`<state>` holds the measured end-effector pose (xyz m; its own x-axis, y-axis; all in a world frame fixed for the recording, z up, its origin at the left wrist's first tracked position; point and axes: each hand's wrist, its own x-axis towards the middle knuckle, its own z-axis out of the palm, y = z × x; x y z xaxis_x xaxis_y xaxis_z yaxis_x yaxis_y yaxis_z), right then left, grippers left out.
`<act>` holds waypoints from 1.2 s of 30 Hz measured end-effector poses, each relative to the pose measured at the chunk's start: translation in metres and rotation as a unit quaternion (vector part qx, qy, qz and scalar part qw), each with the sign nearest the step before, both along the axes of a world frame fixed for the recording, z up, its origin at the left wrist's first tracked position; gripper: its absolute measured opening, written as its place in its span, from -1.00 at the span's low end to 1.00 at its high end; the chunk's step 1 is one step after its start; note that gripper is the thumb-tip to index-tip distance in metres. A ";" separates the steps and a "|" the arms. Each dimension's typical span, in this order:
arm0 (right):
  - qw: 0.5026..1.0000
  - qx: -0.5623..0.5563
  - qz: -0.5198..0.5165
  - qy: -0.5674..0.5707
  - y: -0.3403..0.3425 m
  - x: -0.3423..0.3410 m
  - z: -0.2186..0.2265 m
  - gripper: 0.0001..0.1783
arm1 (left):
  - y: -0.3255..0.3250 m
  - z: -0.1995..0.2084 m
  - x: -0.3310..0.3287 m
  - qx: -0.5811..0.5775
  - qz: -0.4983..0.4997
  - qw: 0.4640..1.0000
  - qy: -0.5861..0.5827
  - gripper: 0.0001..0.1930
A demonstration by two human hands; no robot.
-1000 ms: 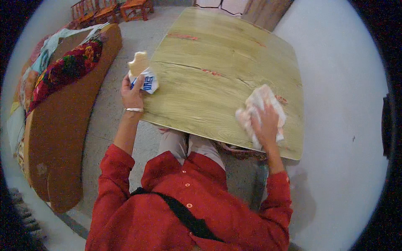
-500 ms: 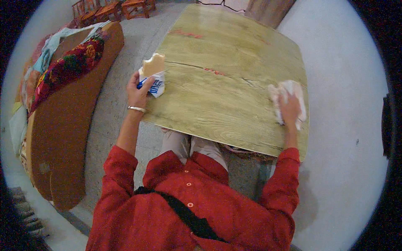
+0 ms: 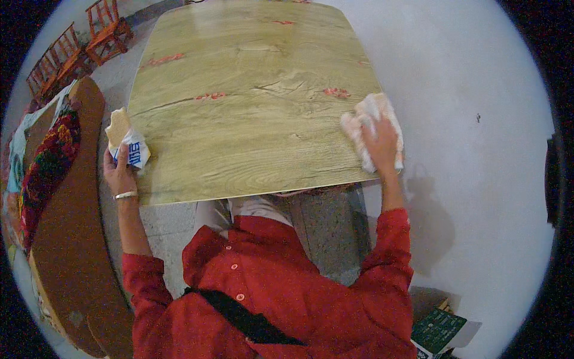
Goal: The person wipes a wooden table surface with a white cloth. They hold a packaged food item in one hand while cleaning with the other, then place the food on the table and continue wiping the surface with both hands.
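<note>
At the left table edge my left hand [image 3: 121, 173] grips a bitten pale snack, like a wafer or a slice of bread [image 3: 119, 124], partly inside a white wrapper [image 3: 137, 151] with blue print. A light band circles that wrist. My right hand [image 3: 381, 140] presses down on a pale pinkish-white cloth [image 3: 361, 157], bunched beneath the fingers. The cloth lies on the right edge of the wood-patterned table [image 3: 251, 137], partly reaching past it. The hand covers the middle of the cloth.
A pale wall [image 3: 454, 78] stands right beside the table. To the left is a brown couch-like piece [image 3: 72, 239] with a colourful cloth [image 3: 54, 161] draped over it. Wooden chairs [image 3: 109, 33] stand far left. A dark green box [image 3: 439, 329] sits low at the right.
The view has turned to the right, shifting the table leftward in the picture. My right hand stays on the cloth at the right edge, and my left still holds the snack.
</note>
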<state>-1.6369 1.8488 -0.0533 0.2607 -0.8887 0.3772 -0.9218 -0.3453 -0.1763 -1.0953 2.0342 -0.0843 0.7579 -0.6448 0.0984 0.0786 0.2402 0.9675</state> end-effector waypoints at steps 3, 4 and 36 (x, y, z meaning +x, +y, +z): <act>0.995 -0.019 -0.082 0.045 -0.054 -0.021 -0.024 -0.57 | -0.002 0.004 0.001 -0.003 0.007 0.999 -0.046 -0.67; 0.995 -0.021 -0.087 0.040 -0.062 -0.013 -0.022 -0.57 | -0.001 0.008 -0.002 -0.014 0.011 0.997 -0.070 -0.68; 0.999 0.007 -0.003 0.049 -0.037 -0.028 -0.023 -0.54 | 0.006 0.003 0.000 -0.037 0.013 0.999 0.031 -0.70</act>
